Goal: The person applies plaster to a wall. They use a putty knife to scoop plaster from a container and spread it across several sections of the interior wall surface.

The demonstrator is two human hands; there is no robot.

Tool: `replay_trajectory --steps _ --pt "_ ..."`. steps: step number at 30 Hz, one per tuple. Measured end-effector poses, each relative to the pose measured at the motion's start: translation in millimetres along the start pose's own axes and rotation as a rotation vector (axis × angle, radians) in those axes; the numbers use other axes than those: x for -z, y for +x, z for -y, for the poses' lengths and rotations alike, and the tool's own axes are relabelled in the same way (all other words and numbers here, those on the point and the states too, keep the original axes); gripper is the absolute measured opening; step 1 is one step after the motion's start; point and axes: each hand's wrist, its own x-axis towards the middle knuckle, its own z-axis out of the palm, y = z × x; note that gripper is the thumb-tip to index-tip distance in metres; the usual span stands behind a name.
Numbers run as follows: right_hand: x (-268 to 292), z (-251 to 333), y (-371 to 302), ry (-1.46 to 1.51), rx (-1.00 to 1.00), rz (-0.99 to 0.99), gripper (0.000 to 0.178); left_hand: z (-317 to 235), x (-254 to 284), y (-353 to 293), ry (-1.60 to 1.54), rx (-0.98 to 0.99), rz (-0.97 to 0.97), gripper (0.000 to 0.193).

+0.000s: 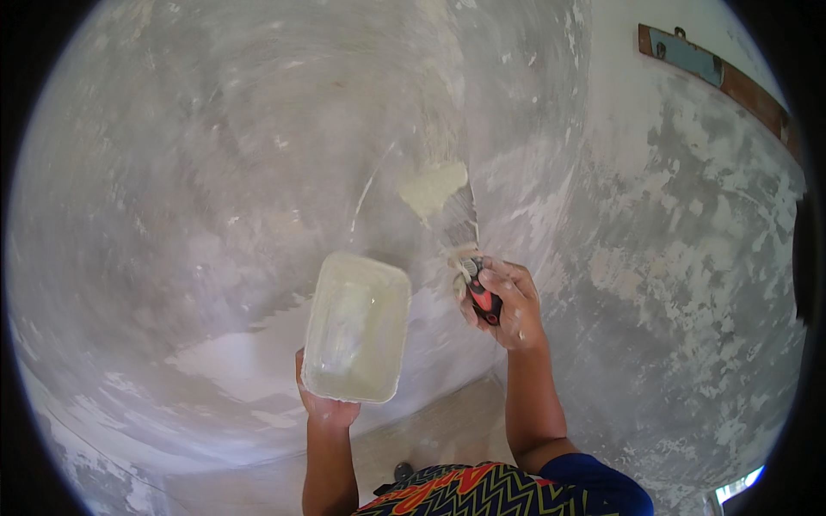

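My right hand (508, 303) is closed around the black and red handle of a putty knife (462, 219). Its wide metal blade points up against the grey wall (258, 172), with a pale cream patch of putty (433, 187) at the blade's upper end. To the left, my left hand (331, 408) supports a rectangular off-white plastic tub (357, 331) from below, its fingers mostly hidden behind it. Smears of pale paste coat the tub's inside. The tub is apart from the knife, lower and to its left.
At right, a second patchy wall (680, 258) meets the first in a corner. A brown and blue-grey wooden strip (688, 60) is fixed high on it. Below lies the floor (430, 434). A dark object (800, 258) stands at the far right edge.
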Motion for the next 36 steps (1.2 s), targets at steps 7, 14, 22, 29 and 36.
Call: replay_trajectory --steps 7,14,22,29,36 --pt "34 10 -26 -0.297 0.080 -0.046 0.030 26 -80 22 0.117 0.064 -0.047 0.048" --pt "50 28 -51 -0.548 0.126 -0.093 0.029 52 -60 38 0.026 0.190 0.057 0.046" --pt "80 43 -76 -0.824 0.272 -0.158 0.029 77 -84 33 0.115 0.287 0.030 0.049" --pt "80 52 -87 -1.010 0.225 -0.267 0.028 92 -73 38 0.135 0.300 0.043 0.051" --pt "83 45 -89 -1.064 0.202 -0.296 0.028 99 -75 29 0.161 0.312 0.047 0.041"
